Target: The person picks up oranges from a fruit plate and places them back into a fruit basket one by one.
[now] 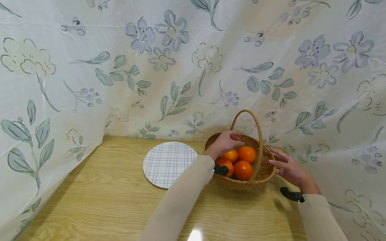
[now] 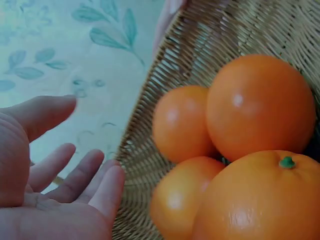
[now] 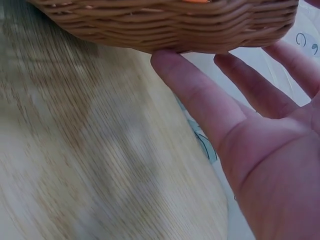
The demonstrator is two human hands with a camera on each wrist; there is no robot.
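A wicker basket with a tall arched handle stands on the right side of the table, with several oranges gathered in its left half. My left hand reaches over the basket's back left rim, fingers loosely extended with nothing in them. In the left wrist view that hand is beside the oranges, and one orange shows a green stem end. At the basket's right end my right hand touches the woven side. Its fingers are extended against the wicker in the right wrist view.
Left of the basket lies a round white mat with a blue grid pattern, partly covered by my left sleeve. A floral cloth hangs behind the wood-grain table and along both sides.
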